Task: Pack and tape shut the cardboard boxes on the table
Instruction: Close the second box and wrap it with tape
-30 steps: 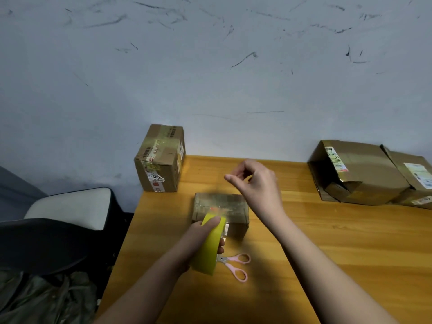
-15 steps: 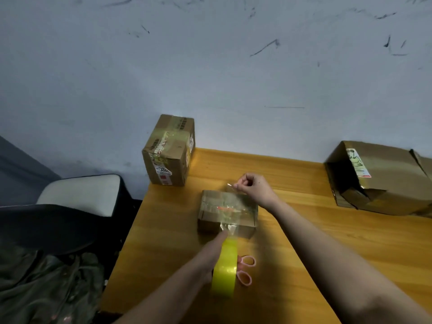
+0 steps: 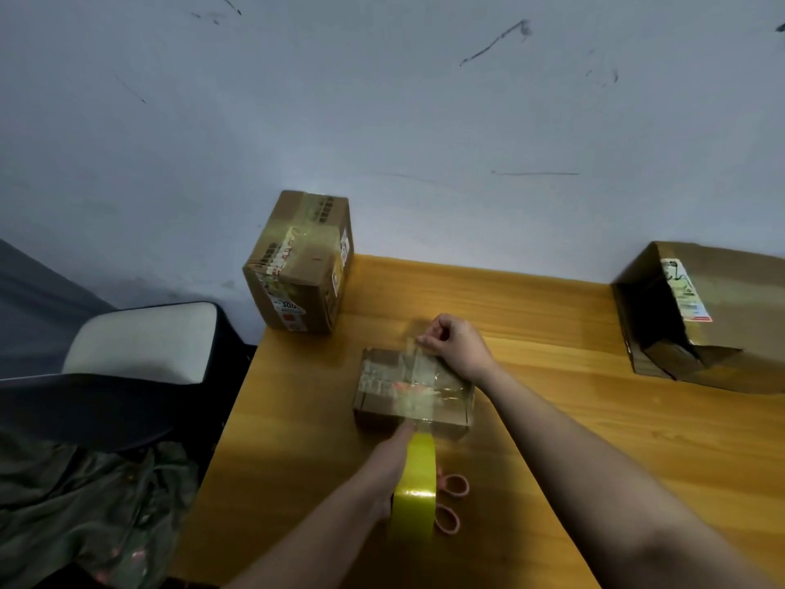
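Observation:
A small flat cardboard box lies on the wooden table in front of me, its top glossy with clear tape. My right hand pinches the free tape end at the box's far edge. A strip of tape runs over the lid to the yellow tape roll, which my left hand holds just in front of the box's near side. Most of the left hand's fingers are hidden behind the roll.
Pink-handled scissors lie right of the roll. A taller taped box stands at the table's far left corner. An open, dented box sits at the far right. A chair and dark cloth are left of the table.
My right hand came down from above the box to its far edge with the tape end. My left hand pulled the roll back toward me, stretching tape over the lid.

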Action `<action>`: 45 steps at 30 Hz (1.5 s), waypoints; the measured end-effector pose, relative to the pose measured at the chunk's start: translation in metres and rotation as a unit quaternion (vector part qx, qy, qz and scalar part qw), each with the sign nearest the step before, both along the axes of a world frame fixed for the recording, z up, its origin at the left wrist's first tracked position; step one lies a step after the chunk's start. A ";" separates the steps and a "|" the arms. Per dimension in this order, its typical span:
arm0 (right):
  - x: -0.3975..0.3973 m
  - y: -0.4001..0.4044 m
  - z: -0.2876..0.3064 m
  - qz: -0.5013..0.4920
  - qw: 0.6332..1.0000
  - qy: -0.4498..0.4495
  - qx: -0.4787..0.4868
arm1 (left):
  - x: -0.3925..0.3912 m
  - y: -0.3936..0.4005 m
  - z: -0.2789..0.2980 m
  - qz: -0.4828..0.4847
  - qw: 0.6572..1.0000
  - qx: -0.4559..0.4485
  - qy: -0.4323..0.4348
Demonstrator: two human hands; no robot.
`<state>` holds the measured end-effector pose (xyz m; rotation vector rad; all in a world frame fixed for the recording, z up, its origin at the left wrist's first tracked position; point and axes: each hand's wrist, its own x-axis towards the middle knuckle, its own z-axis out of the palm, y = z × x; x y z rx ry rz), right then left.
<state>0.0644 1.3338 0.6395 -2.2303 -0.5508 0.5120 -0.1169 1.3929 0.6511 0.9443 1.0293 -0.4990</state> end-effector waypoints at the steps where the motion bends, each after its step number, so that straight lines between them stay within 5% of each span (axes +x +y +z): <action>1: 0.002 0.000 -0.002 -0.002 1.000 0.003 -0.006 | 0.001 0.000 0.000 -0.001 1.000 0.000 0.002; 14: 0.006 0.009 -0.010 -0.015 0.996 0.063 -0.068 | 0.003 0.008 -0.004 -0.030 0.999 0.030 0.017; 23: 0.023 0.024 0.011 -0.006 0.949 0.269 -0.165 | 0.003 0.006 -0.004 -0.017 0.999 0.031 0.001; 27: 0.014 0.029 -0.005 -0.028 0.956 0.133 -0.260 | 0.004 0.007 -0.010 -0.011 1.000 0.021 0.013; 29: 0.002 0.025 -0.015 -0.042 0.974 0.005 -0.222 | 0.004 0.008 -0.014 -0.006 1.000 0.026 0.012; 33: -0.024 -0.005 -0.021 0.204 0.933 -0.241 -0.175 | 0.003 0.006 -0.017 0.002 1.000 0.024 -0.005; 36: -0.022 -0.014 -0.020 0.272 0.885 -0.269 -0.265 | 0.004 0.004 -0.018 0.006 1.000 0.017 -0.004; 41: -0.028 -0.013 -0.022 0.277 0.859 -0.286 -0.322 | 0.005 0.003 -0.020 0.010 1.000 0.010 -0.012; 45: -0.044 -0.019 -0.023 0.267 0.863 -0.334 -0.270 | 0.005 0.001 -0.019 0.010 1.000 0.012 -0.026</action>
